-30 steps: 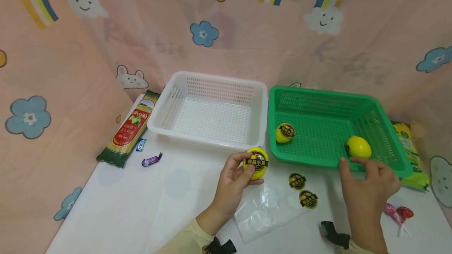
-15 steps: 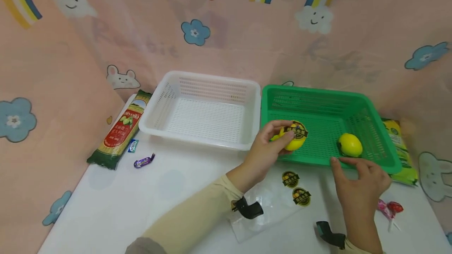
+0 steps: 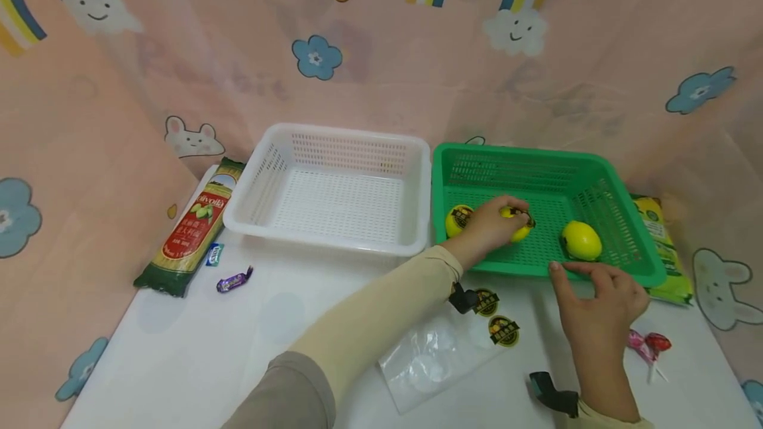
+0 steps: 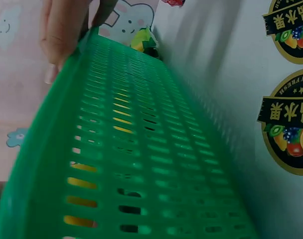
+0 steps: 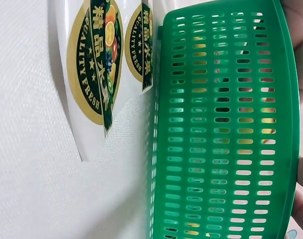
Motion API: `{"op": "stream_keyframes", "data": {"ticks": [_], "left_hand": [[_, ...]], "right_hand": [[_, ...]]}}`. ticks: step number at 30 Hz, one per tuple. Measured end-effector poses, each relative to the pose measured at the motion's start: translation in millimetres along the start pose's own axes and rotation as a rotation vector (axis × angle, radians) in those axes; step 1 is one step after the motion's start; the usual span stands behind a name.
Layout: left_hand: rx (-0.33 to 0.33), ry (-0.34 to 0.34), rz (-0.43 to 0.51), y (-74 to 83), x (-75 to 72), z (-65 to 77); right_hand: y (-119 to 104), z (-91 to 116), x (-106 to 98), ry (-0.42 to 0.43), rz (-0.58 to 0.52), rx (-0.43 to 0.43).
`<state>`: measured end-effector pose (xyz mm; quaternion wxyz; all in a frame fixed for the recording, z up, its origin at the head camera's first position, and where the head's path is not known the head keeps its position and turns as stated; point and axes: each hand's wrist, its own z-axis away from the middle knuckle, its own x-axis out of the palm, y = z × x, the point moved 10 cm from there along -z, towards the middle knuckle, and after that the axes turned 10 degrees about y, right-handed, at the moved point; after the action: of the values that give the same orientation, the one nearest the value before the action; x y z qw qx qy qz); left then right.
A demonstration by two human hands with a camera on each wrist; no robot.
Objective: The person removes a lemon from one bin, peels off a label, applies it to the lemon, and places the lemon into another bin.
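My left hand (image 3: 490,226) reaches into the green basket (image 3: 620,190) and holds a lemon (image 3: 520,234) with a black-and-gold sticker, low over the basket floor. A second stickered lemon (image 3: 457,220) lies to its left, partly hidden by the hand. A third lemon (image 3: 581,241) rests near the basket's front right; no sticker shows on it. My right hand (image 3: 602,313) pinches the front rim of the green basket between thumb and fingers. In the left wrist view the basket's slotted wall (image 4: 141,129) hides most of the lemons.
A white basket (image 3: 324,243) stands left of the green one. Two round stickers (image 3: 504,331) lie with a clear plastic sheet (image 3: 426,363) in front. Around are a pasta packet (image 3: 193,230), small sweets (image 3: 234,280), lollipops (image 3: 656,343) and a green-yellow packet (image 3: 664,243).
My left hand has carried the stickered lemon rightward from in front of the baskets, down into the green basket. My right hand has stayed at the rim; the head view has shifted slightly.
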<state>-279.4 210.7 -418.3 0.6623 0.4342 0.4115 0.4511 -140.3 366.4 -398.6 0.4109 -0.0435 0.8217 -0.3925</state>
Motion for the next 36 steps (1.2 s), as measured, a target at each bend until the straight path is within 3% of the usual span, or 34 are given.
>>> {"op": "stream_keyframes", "data": {"ticks": [6,10,13,16,19,21,25,28,33,36], "left_hand": [[-0.105,-0.024,-0.043,-11.4,8.4,-4.1],[-0.125,-0.033,-0.048,-12.3,9.1,-4.4],[-0.081,-0.034,-0.071,-8.8,5.9,-1.2],[0.073,-0.031,-0.112,2.1,-3.7,8.5],[0.257,-0.004,-0.081,15.3,-22.8,28.8],[0.328,0.012,-0.007,19.4,-38.4,45.9],[0.371,0.047,0.139,16.0,-70.1,76.1],[0.403,0.087,0.172,11.8,-93.6,93.1],[0.495,0.191,0.137,7.6,-133.5,115.4],[0.577,0.291,0.067,7.6,-158.2,128.3]], "right_hand": [[0.4,-2.7,0.2,-0.009,0.004,-0.005],[2.6,-5.6,0.6,-0.015,0.014,0.018],[3.8,-5.3,2.8,-0.021,0.013,0.028],[3.6,-3.2,5.7,-0.030,0.000,0.032],[1.1,-2.9,7.1,-0.031,-0.012,0.020],[0.2,-4.1,6.3,-0.023,-0.027,0.014],[4.5,-6.6,2.5,0.001,-0.043,0.043],[7.6,-7.6,-0.9,0.022,-0.048,0.055],[3.4,-7.8,-10.0,0.098,-0.079,0.033],[-13.0,-6.1,-16.7,0.172,-0.142,-0.049]]}}
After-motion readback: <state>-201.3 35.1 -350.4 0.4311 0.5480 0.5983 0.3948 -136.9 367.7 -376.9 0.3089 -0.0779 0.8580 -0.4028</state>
